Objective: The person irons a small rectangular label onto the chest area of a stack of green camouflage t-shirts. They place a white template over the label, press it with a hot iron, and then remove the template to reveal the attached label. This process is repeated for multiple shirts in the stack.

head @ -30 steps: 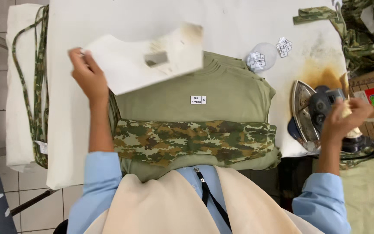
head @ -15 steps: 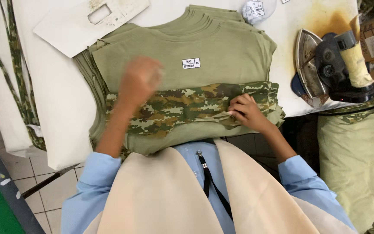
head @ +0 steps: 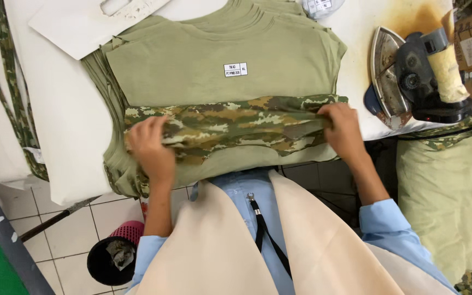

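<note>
An olive green shirt (head: pixel 203 71) lies flat on the white ironing board (head: pixel 72 125), with a small white label near its middle. Across its lower part runs a folded camouflage band (head: pixel 236 128). My left hand (head: pixel 149 147) grips the band's left end. At the band's right end, my right hand (head: pixel 341 128) pinches the cloth. Both hands sit at the near edge of the board.
A white cardboard sheet (head: pixel 91 19) lies at the board's far left. An iron (head: pixel 416 76) rests on its side at the right, by a brown scorch stain. An olive fabric pile (head: pixel 449 196) is at right. A black bin with a pink rim (head: pixel 116 259) stands on the tiled floor.
One second ago my left hand held the cardboard sheet and my right was at the iron. Both hands have come down onto the camouflage band and spread to its two ends.
</note>
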